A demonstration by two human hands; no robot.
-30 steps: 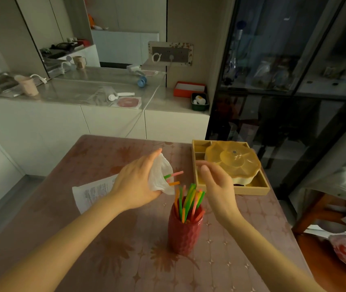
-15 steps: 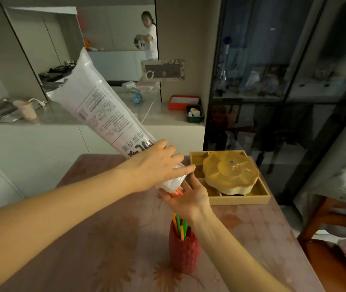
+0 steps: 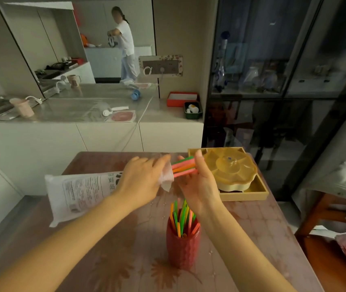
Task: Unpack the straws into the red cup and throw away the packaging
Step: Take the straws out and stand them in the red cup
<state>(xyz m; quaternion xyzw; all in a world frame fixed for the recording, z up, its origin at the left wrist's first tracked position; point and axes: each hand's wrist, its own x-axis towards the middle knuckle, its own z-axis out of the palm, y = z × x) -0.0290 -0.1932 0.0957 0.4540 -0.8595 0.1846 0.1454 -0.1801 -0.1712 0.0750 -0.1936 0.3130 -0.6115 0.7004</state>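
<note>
above red cup (image 3: 183, 245), straws (image 3: 183, 167) in right grip (image 3: 197, 182)

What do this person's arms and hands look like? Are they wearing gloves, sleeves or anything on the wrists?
Both arms are bare along all that shows, with no sleeve in the picture. The left hand and the right hand wear no gloves. No watch, bracelet or ring shows on the sides facing the camera. The nails look short and unpainted, though the dim light makes that hard to confirm.

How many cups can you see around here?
3: the red cup of straws on the table, a pink cup on the counter at left, and a mug further back. Others may be hidden.
</note>
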